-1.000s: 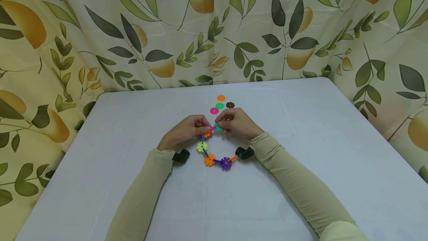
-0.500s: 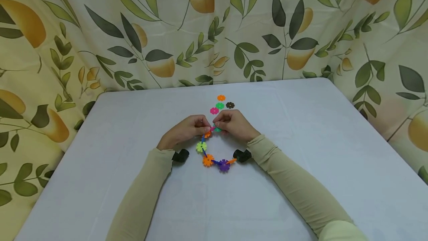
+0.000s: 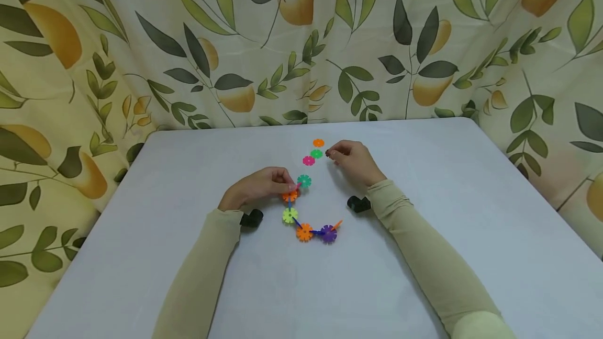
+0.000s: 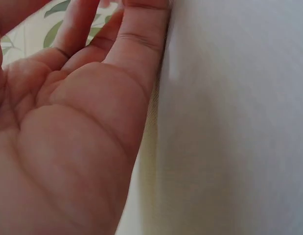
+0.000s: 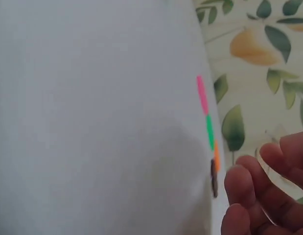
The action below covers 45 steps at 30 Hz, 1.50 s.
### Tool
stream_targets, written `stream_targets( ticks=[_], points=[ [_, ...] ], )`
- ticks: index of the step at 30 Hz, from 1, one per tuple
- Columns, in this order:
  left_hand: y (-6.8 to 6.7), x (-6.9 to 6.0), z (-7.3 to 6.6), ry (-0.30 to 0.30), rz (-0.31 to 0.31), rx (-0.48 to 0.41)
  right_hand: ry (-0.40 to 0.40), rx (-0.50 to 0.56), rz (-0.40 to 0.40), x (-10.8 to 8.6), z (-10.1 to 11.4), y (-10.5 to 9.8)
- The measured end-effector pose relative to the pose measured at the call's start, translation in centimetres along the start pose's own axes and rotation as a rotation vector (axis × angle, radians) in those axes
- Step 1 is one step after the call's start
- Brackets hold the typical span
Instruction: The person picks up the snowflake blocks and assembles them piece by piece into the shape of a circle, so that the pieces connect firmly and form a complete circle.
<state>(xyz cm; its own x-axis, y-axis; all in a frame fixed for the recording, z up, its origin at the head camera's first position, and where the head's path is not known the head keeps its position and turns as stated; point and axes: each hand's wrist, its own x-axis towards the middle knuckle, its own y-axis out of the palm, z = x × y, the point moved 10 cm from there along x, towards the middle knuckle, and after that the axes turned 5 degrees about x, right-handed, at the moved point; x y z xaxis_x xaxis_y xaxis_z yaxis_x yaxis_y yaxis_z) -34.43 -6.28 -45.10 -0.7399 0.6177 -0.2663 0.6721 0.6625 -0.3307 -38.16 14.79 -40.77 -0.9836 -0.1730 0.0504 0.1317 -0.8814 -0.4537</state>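
Note:
In the head view, my left hand [image 3: 264, 186] pinches the pink disc [image 3: 298, 185] near the upper end of a curved chain of notched interlocking discs. A teal disc [image 3: 304, 181] forms that end. The chain curves down through an orange disc [image 3: 289, 195], a yellow-green disc [image 3: 289, 216] and a second orange disc [image 3: 304, 232] to a purple disc [image 3: 328, 234], with thin edge-on discs between. My right hand [image 3: 356, 162] is at the loose dark brown disc [image 3: 328, 154], partly hiding it. In the right wrist view its fingertips [image 5: 239, 183] are parted beside that disc.
Loose orange [image 3: 318, 143], green [image 3: 316, 154] and pink [image 3: 308, 160] discs lie flat in a cluster left of my right hand. The white-covered table [image 3: 424, 213] ends at a leaf-patterned curtain [image 3: 282, 77]. A black wrist camera [image 3: 359, 204] sits below my right wrist.
My right hand has let go of the teal disc and moved up and right to the brown disc. The left hand keeps its hold on the chain. The head view has shifted slightly.

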Motion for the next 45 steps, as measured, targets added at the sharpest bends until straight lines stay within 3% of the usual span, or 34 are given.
stream_targets(
  ticks=[5, 11, 18, 26, 33, 45],
  points=[
    [0.2, -0.2, 0.2, 0.000, 0.006, -0.023, 0.026, -0.094, -0.015, 1.1, -0.9, -0.8],
    [0.2, -0.3, 0.0, 0.008, 0.008, -0.029, 0.062, -0.205, 0.029, 2.5, -1.5, -0.8],
    [0.2, 0.0, -0.4, 0.027, 0.031, -0.008, 0.044, -0.291, 0.035, 3.4, -1.6, -0.4],
    [0.2, 0.0, -0.2, 0.052, 0.022, 0.020, 0.016, -0.267, 0.050, 2.8, -1.8, 0.0],
    [0.0, -0.1, 0.3, 0.020, -0.005, 0.035, 0.042, -0.232, 0.034, 1.8, -2.0, -0.3],
    [0.0, 0.0, 0.1, 0.030, -0.012, 0.053, -0.043, -0.163, 0.012, -0.3, -2.1, -1.3]
  ],
)
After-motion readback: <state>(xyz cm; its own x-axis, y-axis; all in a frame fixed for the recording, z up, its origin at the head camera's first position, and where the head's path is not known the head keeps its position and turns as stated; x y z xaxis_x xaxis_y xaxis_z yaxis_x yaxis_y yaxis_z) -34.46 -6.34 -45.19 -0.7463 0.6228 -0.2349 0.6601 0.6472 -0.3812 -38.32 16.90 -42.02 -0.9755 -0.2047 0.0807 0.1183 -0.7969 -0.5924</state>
